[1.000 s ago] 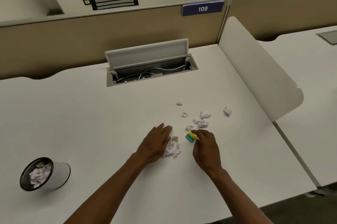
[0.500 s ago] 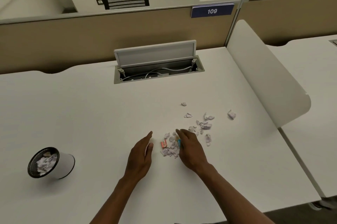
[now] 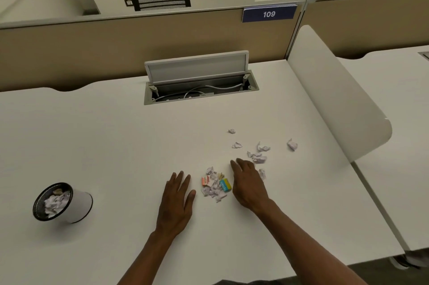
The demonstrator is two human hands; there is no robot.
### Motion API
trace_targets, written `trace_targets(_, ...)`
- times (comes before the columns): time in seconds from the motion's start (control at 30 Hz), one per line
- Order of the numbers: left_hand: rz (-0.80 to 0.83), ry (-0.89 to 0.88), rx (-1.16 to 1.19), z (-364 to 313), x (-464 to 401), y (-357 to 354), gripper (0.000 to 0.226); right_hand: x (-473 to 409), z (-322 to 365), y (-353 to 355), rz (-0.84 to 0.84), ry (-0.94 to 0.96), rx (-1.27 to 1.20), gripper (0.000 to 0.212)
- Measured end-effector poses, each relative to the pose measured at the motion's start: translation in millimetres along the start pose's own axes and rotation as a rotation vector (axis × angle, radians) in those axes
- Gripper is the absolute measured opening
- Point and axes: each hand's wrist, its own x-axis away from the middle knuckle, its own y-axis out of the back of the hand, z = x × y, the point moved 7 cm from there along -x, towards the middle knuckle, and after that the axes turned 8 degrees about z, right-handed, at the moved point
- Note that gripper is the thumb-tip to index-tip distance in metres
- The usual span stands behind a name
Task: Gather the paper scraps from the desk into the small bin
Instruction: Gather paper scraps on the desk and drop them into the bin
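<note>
A small heap of paper scraps (image 3: pixel 214 186) lies on the tabletop (image 3: pixel 104 136) between the two hands, with a yellow-and-blue bit (image 3: pixel 225 185) and a red-and-white bit (image 3: pixel 205 180) mixed in. The left hand (image 3: pixel 177 201) rests flat just beside the heap, its grip apart and empty; the right hand (image 3: pixel 248 183) is spread palm-down on the other side, holding nothing. More crumpled scraps (image 3: pixel 258 153) sit loose beyond the right hand — one stray (image 3: pixel 292 144) well off toward the divider. The small bin (image 3: pixel 62 202), well apart to the left, already holds some paper, so the job looks partly done — the heap and the strays remain.
</note>
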Motion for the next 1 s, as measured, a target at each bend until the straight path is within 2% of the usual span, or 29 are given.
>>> trace_targets(0.17, 0.034, -0.031, 0.053, -21.1, -2.9, -2.1, 0.053, 23.9, 21.8, -10.5, 0.035, 0.133, -0.085, 0.060)
trace_targets(0.27, 0.041, -0.066, 0.084, -31.9, -4.1, 1.0, 0.055, 27.5, 6.7, 5.9, -0.124, 0.041, -0.173, 0.057)
trace_targets(0.33, 0.072, -0.083, 0.072, -34.9, -8.1, 4.1, 0.065, 25.9, -8.9, 16.0, -0.192, -0.061, -0.174, 0.051)
trace_targets(0.43, 0.228, -0.057, 0.026, -34.4, -20.4, 2.1, 0.093, 19.5, -15.5, 13.2, -0.097, -0.123, -0.069, 0.048)
trace_targets(0.53, 0.395, -0.039, -0.017, -36.8, -34.1, -6.3, 0.114, 18.3, 1.4, 1.1, -0.002, -0.004, 0.004, 0.049)
trace_targets(0.63, 0.455, -0.033, -0.027, -38.8, -46.6, -10.6, 0.122, 20.6, 12.0, -4.4, 0.032, 0.077, -0.034, 0.055)
trace_targets(0.73, 0.455, -0.042, -0.045, -41.4, -57.2, -10.4, 0.120, 17.0, 1.8, 0.1, 0.037, -0.004, -0.063, 0.083)
trace_targets(0.83, 0.459, -0.055, -0.057, -46.1, -62.6, -11.2, 0.115, 10.5, 5.0, -6.2, 0.158, -0.011, 0.027, 0.108)
trace_targets(0.9, 0.455, -0.065, -0.029, -49.9, -63.3, -10.6, 0.106, 5.3, 14.6, -10.9, 0.182, 0.035, 0.069, 0.107)
trace_targets(1.0, 0.408, -0.082, 0.027, -54.4, -62.1, -5.7, 0.084, -3.0, 27.4, -12.8, 0.170, 0.080, 0.045, 0.081)
